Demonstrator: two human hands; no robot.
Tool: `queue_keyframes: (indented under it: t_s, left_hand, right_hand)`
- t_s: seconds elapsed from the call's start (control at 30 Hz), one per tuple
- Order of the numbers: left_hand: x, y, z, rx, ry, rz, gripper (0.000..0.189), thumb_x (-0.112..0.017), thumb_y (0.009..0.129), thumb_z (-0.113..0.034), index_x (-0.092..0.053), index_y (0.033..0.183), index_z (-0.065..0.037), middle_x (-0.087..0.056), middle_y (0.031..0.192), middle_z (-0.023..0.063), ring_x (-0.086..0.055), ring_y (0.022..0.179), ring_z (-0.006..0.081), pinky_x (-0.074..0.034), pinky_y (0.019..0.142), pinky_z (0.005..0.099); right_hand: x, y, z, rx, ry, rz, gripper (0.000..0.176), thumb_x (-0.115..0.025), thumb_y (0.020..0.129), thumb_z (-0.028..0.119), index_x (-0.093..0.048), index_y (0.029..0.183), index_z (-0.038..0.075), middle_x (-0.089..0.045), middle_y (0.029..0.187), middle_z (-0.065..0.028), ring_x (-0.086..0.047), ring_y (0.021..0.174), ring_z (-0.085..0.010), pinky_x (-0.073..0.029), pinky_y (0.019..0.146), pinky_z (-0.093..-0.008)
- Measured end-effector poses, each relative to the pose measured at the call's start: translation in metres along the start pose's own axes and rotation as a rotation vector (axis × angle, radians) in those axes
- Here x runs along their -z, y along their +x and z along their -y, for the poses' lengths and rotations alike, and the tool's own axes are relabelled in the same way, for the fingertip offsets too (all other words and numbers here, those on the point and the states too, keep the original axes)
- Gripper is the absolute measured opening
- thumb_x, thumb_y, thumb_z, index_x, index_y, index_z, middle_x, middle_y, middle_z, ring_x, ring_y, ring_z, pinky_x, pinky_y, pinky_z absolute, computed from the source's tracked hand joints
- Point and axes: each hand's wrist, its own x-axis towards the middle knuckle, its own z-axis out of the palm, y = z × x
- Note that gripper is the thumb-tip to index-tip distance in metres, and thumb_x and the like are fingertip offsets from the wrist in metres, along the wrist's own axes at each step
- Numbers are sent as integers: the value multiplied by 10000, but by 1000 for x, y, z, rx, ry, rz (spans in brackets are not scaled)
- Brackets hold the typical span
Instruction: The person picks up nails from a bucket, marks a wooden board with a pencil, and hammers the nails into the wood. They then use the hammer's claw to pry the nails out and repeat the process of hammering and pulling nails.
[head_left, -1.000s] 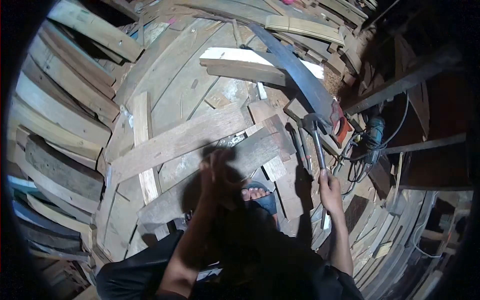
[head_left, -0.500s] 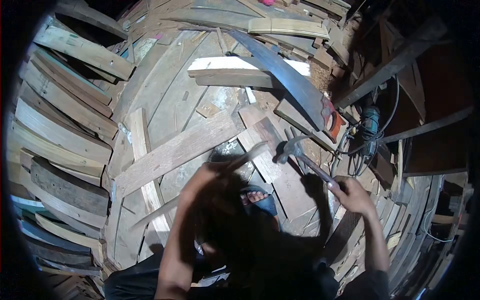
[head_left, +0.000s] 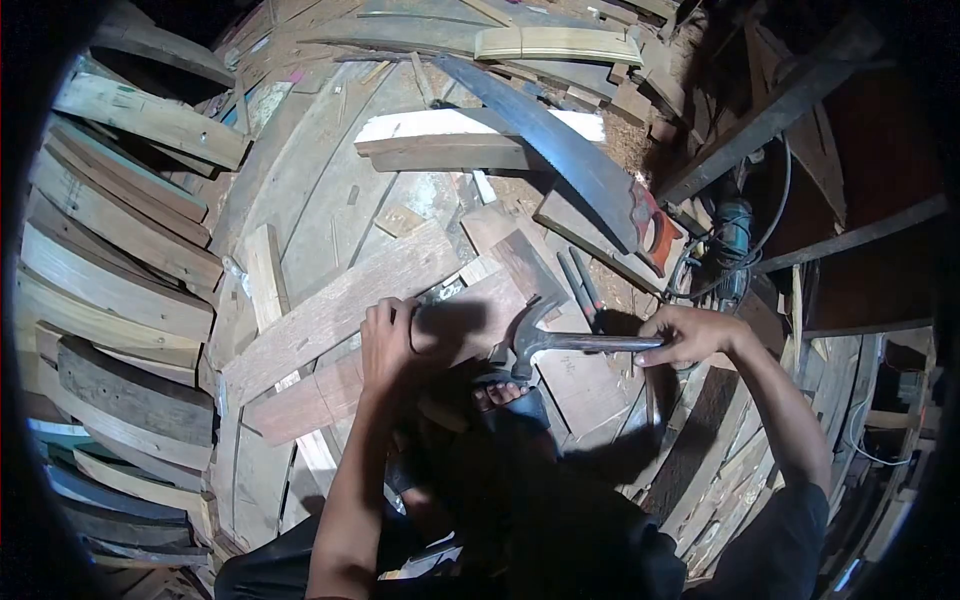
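My left hand (head_left: 388, 345) is closed round the edge of a reddish-brown wooden plank (head_left: 325, 395), which lies slanted with its broad face up. Beneath and beyond it is a longer pale plank (head_left: 345, 295), laid across a narrow batten (head_left: 266, 275). In my right hand (head_left: 690, 335) is the handle of a claw hammer (head_left: 560, 341). The hammer's head overlaps the right end of the held plank, close above my sandalled foot (head_left: 507, 395). Flat boards (head_left: 580, 385) lie under the hammer, with two dark slim rods (head_left: 578, 280) beside them.
Ahead, a handsaw (head_left: 545, 135) with an orange handle rests across a white-topped beam (head_left: 440, 130). A teal power tool (head_left: 735, 235) with its cable lies at right, near a slanting timber (head_left: 770, 115). Curved wooden ribs (head_left: 130, 260) line the left side.
The plank in my left hand has turned from edge-on to broad face up, and lower. The hammer has swung left and down, its handle now nearly level.
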Motion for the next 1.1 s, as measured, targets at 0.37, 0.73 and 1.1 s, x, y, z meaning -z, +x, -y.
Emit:
queue_keyframes:
  t_s: [0.37,0.73,1.1]
  left_hand:
    - [-60,-20,50,-148,213,-1,933,-820,780,-631,-566,1498,-91,-578,1356,180,-521,1268,416,-381,1098,572]
    - [-18,-14,28,-136,14,118,1076,-964,588,-286,-488,1529,-76,-580,1294,175,-513,1268,398,-364,1079,556]
    - [-3,-29,43,-179,-28,106,1140,-1026,532,-280,-489,1515,-71,-591,1362,195,-522,1313,442,-376,1144,530]
  right_hand:
    - [7,51,6,286,-272,-163,345,-673,1059,360,-709,1257,80,-761,973,-172,-733,884,-342,-553,807,-480]
    - [-1,30,26,80,-358,-403,356,-660,1063,406,-662,1240,98,-740,1019,-166,-737,962,-393,-574,763,-449]
    - [-31,54,-47,245,27,-652,417,-638,1070,385,-741,1020,-16,-668,774,-169,-662,718,-255,-500,677,-401]
